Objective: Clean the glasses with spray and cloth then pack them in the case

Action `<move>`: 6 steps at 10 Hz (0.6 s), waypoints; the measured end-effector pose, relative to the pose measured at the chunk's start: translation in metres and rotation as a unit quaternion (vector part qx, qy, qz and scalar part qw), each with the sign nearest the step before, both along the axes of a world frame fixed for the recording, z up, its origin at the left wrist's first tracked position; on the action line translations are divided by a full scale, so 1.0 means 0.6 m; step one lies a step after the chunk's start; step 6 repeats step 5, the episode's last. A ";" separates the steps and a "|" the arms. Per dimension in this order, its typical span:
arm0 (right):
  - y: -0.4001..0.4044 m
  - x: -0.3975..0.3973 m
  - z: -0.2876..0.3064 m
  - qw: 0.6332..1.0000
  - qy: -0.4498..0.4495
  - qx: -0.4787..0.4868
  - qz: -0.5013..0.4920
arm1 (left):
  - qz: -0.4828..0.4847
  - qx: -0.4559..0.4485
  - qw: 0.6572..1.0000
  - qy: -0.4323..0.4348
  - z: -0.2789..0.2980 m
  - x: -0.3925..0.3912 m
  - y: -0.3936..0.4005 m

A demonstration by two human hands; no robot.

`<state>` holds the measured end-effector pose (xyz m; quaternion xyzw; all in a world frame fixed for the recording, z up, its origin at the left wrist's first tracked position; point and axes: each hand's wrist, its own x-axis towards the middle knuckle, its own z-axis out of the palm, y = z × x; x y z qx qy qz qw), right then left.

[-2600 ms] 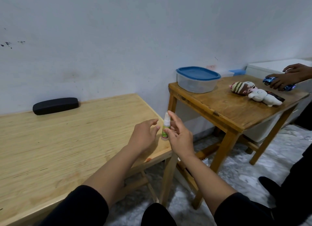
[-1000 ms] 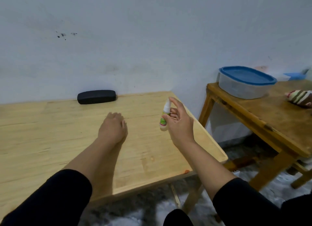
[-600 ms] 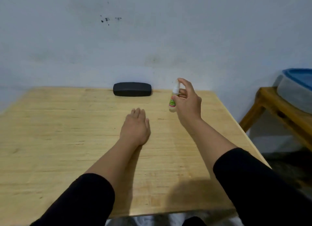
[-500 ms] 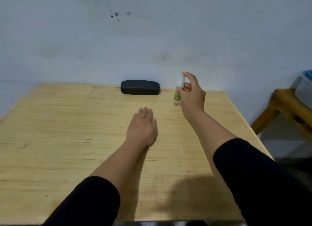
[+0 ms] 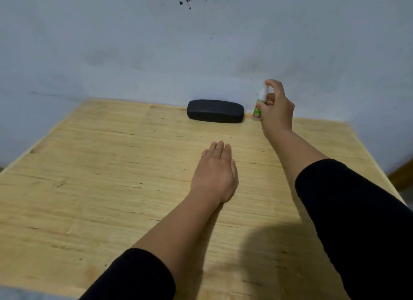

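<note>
A black glasses case (image 5: pixel 215 111) lies shut at the far edge of the light wooden table (image 5: pixel 111 187), against the wall. My right hand (image 5: pixel 277 111) holds a small white spray bottle (image 5: pixel 259 107) with a green label upright, just right of the case, with the forefinger on its top. My left hand (image 5: pixel 215 172) lies flat, palm down, on the table's middle with its fingers together and nothing under it that I can see. No glasses and no cloth are in view.
A pale wall with dark specks (image 5: pixel 190 2) rises right behind the table. A corner of a darker wooden table (image 5: pixel 402 176) shows at the right edge.
The view has swung left, so the side table with the blue-lidded box is gone. My right hand has carried the spray bottle forward toward the case. My left hand has settled flat on the table.
</note>
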<state>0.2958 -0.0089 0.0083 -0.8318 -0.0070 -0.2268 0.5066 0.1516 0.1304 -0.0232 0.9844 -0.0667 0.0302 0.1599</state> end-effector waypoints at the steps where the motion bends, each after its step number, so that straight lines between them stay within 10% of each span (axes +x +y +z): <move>1: 0.002 0.009 -0.003 1.000 0.000 -0.008 0.003 | -0.003 -0.007 1.000 -0.002 0.000 -0.002 0.001; 6: -0.002 -0.009 0.002 0.999 -0.002 -0.040 -0.006 | 0.012 -0.061 0.998 -0.027 -0.003 0.001 -0.001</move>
